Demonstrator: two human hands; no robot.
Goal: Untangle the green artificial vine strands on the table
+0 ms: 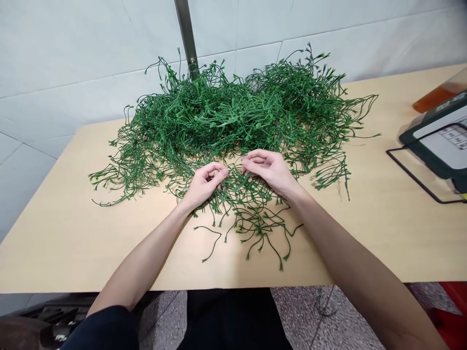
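Note:
A wide heap of thin green plastic stems (pixel 226 112) with small forked tips lies across the back of the table. My left hand (pixel 207 183) is closed, thumb against the curled fingers, over the near edge of the heap; green stems run beside and under it. To its right, my right hand (pixel 268 170) is also closed, thumb and fingers pinched together above the stems. What either hand grips is too small to make out. Nearer to me, looser stems (pixel 259 223) are spread below the hands, and one stem (pixel 219 238) lies slightly apart on the left.
The light wooden table (pixel 109 243) backs onto a tiled wall (pixel 91 48), with a metal post (pixel 187 34) behind the heap. At the right are a dark green and white scale-like device (pixel 441 141), a black wire frame (pixel 412 175) and an orange-filled container (pixel 434 99).

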